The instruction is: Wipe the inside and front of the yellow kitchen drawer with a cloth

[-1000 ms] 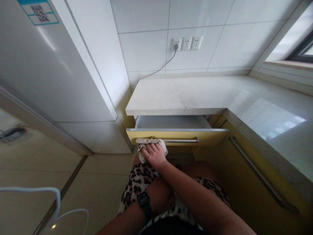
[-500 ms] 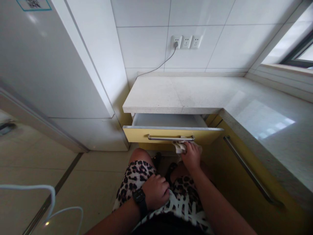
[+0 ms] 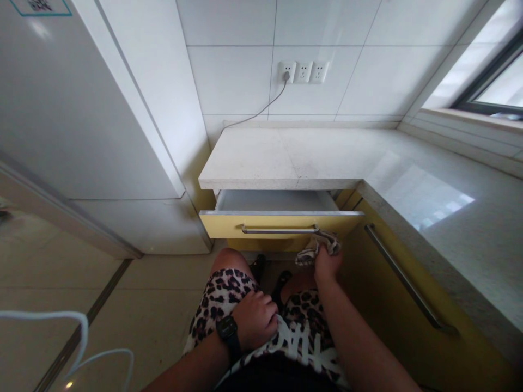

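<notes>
My right hand [image 3: 328, 265] is closed on a crumpled, light-coloured cloth with darker marks [image 3: 308, 253]. The cloth is bunched up near the right end of a metal bar handle [image 3: 278, 231]. That handle sits on the yellow front of a drawer [image 3: 223, 223], which is pulled partway out below the countertop. Inside the drawer, the visible part shows a pale grey bottom. My left hand [image 3: 257, 320], with a black watch [image 3: 227, 328] at the wrist, rests on my lap with its fingers curled in and nothing visible in them.
A pale stone countertop [image 3: 253, 155] turns a corner to the right, above a yellow cabinet door with a long bar handle [image 3: 402, 277]. At left stands a tall white cabinet or appliance [image 3: 102, 120]. A cord [image 3: 261, 111] runs from a wall socket. White tubing [image 3: 84, 332] is at lower left.
My right hand has turned, and the cloth has shifted off the handle bar to its right end, bunching differently. The view has swung slightly to the right. My left hand stays on my lap.
</notes>
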A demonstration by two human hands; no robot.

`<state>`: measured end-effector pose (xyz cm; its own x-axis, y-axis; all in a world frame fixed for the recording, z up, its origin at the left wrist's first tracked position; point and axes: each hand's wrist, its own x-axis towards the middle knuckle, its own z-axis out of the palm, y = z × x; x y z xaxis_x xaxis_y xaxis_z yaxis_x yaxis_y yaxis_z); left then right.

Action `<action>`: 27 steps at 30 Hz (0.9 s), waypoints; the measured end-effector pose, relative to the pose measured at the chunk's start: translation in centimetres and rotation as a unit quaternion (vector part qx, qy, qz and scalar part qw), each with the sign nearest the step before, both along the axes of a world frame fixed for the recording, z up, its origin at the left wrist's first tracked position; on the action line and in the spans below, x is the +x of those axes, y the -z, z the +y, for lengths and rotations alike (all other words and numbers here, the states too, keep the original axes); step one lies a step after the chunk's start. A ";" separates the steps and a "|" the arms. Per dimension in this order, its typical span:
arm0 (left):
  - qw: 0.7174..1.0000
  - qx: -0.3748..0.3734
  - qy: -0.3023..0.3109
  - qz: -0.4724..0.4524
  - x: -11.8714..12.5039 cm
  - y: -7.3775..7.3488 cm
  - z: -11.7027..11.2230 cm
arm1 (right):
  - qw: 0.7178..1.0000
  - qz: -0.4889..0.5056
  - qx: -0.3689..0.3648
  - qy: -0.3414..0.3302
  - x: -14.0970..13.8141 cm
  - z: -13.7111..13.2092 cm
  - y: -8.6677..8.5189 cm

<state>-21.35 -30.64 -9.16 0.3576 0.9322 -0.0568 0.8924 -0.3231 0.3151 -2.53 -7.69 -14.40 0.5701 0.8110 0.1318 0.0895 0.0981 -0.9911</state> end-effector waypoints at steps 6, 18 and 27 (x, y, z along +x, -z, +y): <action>1.000 0.004 0.002 0.011 0.1 0.4 0.0 | 0.997 0.032 0.006 -0.070 -5.1 -2.0 -0.2; 1.000 -0.011 0.004 0.023 0.1 0.2 0.2 | 0.964 0.068 -0.001 -0.256 -13.0 -5.3 -0.9; 1.000 -0.005 0.003 0.007 0.1 0.0 0.1 | 0.988 0.126 -0.014 -0.090 -5.4 -1.4 -0.2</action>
<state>-21.22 -30.53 -9.12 0.3624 0.9294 -0.0705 0.8947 -0.3257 0.3056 -7.90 -9.04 -14.15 0.4274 0.9038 -0.0194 -0.1768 0.0625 -0.9823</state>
